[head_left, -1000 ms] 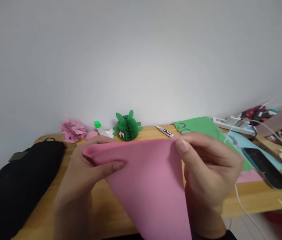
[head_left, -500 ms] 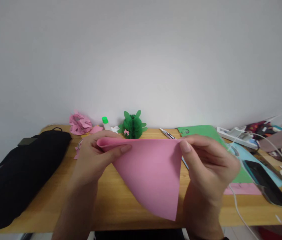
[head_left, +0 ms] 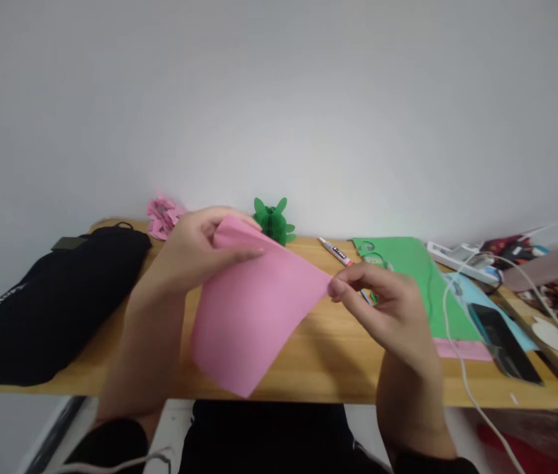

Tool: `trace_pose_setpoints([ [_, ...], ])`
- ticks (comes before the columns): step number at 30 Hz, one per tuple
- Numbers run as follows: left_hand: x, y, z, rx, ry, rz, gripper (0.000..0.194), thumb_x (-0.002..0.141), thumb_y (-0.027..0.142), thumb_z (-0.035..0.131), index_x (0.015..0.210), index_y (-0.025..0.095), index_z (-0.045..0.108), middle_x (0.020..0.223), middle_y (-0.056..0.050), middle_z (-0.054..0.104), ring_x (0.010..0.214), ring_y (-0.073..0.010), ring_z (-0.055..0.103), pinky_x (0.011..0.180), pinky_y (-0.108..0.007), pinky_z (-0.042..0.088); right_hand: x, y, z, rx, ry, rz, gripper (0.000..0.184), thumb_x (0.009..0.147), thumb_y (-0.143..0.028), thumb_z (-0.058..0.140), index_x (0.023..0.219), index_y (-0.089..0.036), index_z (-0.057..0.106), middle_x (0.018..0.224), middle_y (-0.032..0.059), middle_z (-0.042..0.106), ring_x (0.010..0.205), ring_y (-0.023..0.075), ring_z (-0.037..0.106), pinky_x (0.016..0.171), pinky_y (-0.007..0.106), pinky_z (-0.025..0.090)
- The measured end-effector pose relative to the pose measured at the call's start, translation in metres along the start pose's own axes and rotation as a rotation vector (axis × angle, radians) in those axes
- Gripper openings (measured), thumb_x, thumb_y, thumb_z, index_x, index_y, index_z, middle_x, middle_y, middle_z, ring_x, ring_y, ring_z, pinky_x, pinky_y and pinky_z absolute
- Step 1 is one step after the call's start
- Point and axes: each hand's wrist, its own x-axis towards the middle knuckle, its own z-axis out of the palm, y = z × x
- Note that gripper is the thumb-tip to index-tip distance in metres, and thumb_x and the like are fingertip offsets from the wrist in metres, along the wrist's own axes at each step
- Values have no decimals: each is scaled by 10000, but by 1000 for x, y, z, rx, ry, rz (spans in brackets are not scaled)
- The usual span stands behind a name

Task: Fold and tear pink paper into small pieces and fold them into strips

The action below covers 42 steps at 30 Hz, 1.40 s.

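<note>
A folded sheet of pink paper (head_left: 253, 309) hangs between my two hands, above the table. My left hand (head_left: 199, 253) is closed on its upper left edge, the thumb lying across the front and the fingers behind. With thumb and forefinger, my right hand (head_left: 380, 299) pinches the paper's right corner. The sheet tilts, its right corner lower than its upper left end, and its bottom tip hangs near the table's front edge. Behind the paper stands a green pleated paper figure (head_left: 273, 224), partly hidden by my left hand and the sheet.
Crumpled pink paper (head_left: 164, 216) and a black bag (head_left: 61, 303) lie left. A glue tube (head_left: 335, 250) is at the back. To the right are green sheets (head_left: 410, 276), a phone (head_left: 503, 342), a power strip (head_left: 461, 263) and a white cable (head_left: 464, 375). The wooden table (head_left: 328, 368) ends near me.
The pink paper has turned, its right corner dropping and its lower tip swinging left. My left hand has risen, and my right hand has shifted left. The view has shifted slightly.
</note>
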Motion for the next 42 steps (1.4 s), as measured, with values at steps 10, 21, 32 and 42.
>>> trace_pose_setpoints([
  [10, 31, -82, 81, 386, -896, -275, 431, 654, 360, 725, 1016, 136, 664, 937, -77, 730, 839, -225, 693, 697, -302, 541, -120, 33, 70, 624, 284, 942, 308, 635, -424, 725, 590, -141, 612, 506, 13, 614, 400, 90, 528, 364, 181, 361],
  [21, -145, -37, 146, 785, -1025, 702, 445, 923, 401, 473, 1205, 75, 587, 1327, -178, 561, 1233, -320, 498, 1021, -437, 370, -226, 28, 85, 583, 663, 1119, 296, 647, -415, 731, 624, -147, 606, 538, 3, 598, 442, 94, 529, 393, 191, 367],
  [32, -162, -71, 141, 805, -1040, 666, 669, 887, 595, 412, 1357, 120, 435, 1453, -161, 431, 1371, -312, 327, 1095, -437, 249, -222, 33, 101, 610, 715, 1086, 257, 701, -392, 684, 642, -162, 583, 524, -19, 571, 462, 103, 536, 426, 207, 375],
  [42, -129, -79, 150, 808, -954, 463, 567, 921, 491, 424, 1328, 101, 480, 1447, -182, 423, 1354, -333, 349, 1104, -445, 278, -223, 33, 101, 581, 712, 1085, 231, 725, -361, 668, 648, -168, 567, 531, -33, 570, 463, 98, 541, 454, 213, 381],
])
